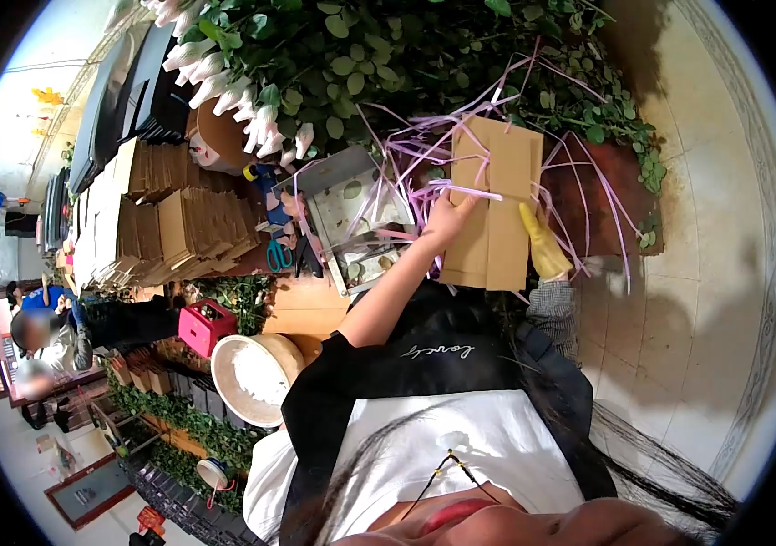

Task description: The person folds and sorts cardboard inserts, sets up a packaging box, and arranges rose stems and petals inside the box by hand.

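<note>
A folded brown cardboard piece (507, 173) lies lengthwise in front of my body, with loose purple straps (424, 146) around it. My left hand (448, 221), bare, grips its left edge. One purple strap (474, 190) crosses the cardboard at the fingers of that hand. My right hand (544, 247), in a yellow glove, holds the right edge, its fingers partly on the front face. Parts of both hands' fingers are hidden by the cardboard.
Leafy stems (342, 73) with white-wrapped heads (265, 127) spread beyond the hands. At the left are a metal tray (338, 196), blue scissors (277, 256), stacked cardboard (197, 223), a pink stool (206, 328) and a white bucket (251, 378). People (55, 337) are at far left.
</note>
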`<state>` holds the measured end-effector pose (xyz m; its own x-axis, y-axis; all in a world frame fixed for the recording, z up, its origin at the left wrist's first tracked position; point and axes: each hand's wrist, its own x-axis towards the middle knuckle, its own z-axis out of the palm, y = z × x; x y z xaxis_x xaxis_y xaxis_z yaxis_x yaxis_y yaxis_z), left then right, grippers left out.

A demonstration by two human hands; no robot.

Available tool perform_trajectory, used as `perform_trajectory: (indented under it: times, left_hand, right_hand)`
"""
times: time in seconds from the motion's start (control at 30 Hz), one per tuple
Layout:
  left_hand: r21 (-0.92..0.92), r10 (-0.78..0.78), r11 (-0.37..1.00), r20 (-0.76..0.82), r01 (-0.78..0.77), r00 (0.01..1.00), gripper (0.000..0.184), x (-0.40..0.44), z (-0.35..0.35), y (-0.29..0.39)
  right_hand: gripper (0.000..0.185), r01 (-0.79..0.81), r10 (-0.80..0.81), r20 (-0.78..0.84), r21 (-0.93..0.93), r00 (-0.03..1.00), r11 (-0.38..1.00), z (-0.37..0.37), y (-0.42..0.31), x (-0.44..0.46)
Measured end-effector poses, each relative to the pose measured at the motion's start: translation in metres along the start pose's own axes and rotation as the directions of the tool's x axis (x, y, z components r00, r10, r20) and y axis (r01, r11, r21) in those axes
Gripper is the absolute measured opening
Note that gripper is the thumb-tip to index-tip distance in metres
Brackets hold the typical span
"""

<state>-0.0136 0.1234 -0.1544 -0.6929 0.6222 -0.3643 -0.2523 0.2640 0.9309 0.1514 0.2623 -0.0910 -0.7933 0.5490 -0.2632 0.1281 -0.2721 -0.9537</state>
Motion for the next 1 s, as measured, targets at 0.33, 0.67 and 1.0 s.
perform_trajectory:
  times: [0.33,0.67,1.0]
  left_hand:
    - [-0.130,-0.076,0.985,0.249,0.111,0.965,0.061,-0.065,0.011,0.090]
    - [-0.135,-0.044,0.984,0.424,0.111,0.904,0.074,-0.070,0.029,0.066]
    - [0.202,-0.053,0.979,0.398,-0.031,0.916,0.091,-0.083,-0.031,0.096]
  right_hand:
    - [0.059,0.052,-0.096,-0.140,-0.286,0.986,0.957,0.003,-0.048,-0.049]
    - [0.043,0.228,-0.316,-0.248,-0.326,0.916,0.918,-0.088,-0.044,0.030]
    - [0.026,-0.137,-0.571,-0.820,-0.572,0.050,0.809,-0.454,0.005,-0.062]
